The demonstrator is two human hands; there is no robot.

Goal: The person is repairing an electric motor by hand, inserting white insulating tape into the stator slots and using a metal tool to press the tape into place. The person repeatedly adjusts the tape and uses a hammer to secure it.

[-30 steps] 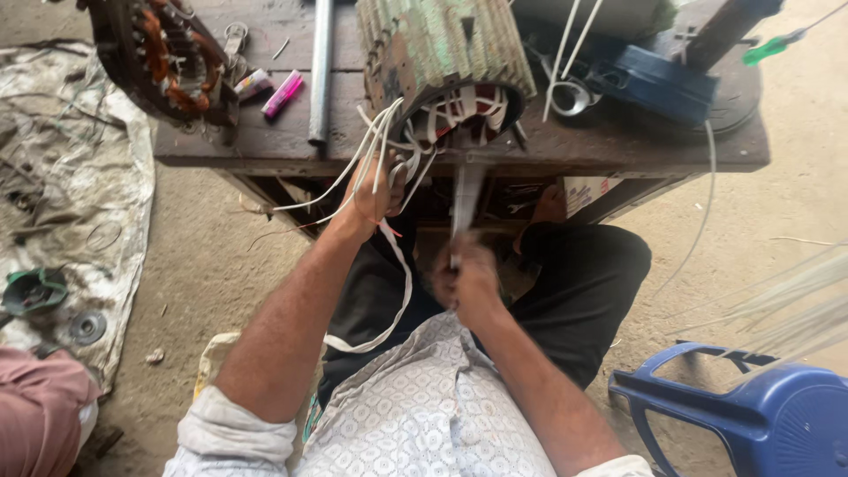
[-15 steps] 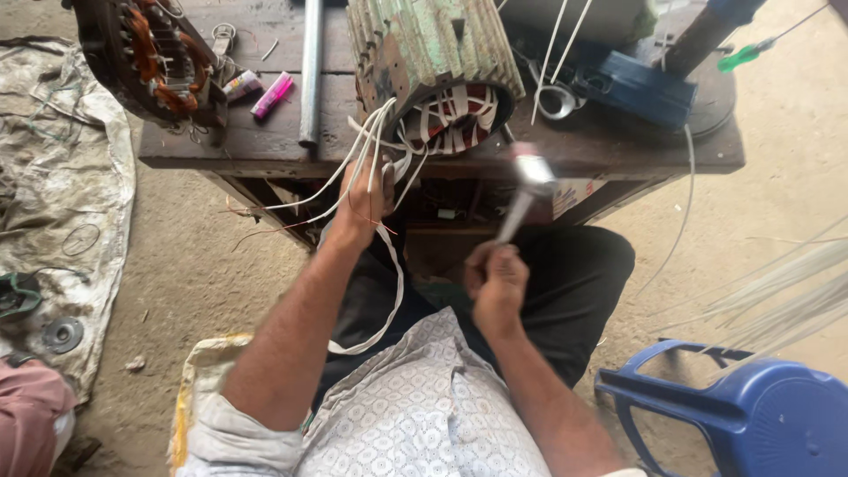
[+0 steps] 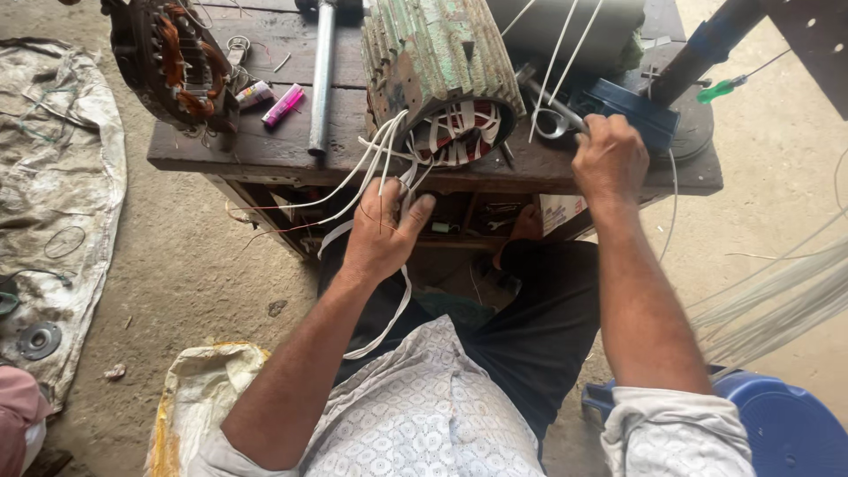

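A green ribbed motor stator (image 3: 437,62) lies on a dark wooden bench (image 3: 265,150), its open end with red-and-white windings facing me. White lead wires (image 3: 371,163) hang out of it. My left hand (image 3: 384,234) is below the bench edge, fingers pinched on those wires. My right hand (image 3: 609,159) rests curled, palm down, on the bench right of the stator, its fingertips at a pair of metal scissors (image 3: 552,115). What it grips is hidden. The hammer is out of sight.
A second stator with copper windings (image 3: 172,57), a metal pipe (image 3: 322,75) and a pink lighter (image 3: 283,104) lie on the bench's left. A blue base (image 3: 640,110), a green screwdriver (image 3: 724,88), a blue stool (image 3: 786,424) and white sleeving strands (image 3: 777,300) are right.
My right hand swung the hammer up from in front of the stator, then moved right onto the bench by the scissors. My left hand stayed on the wires.
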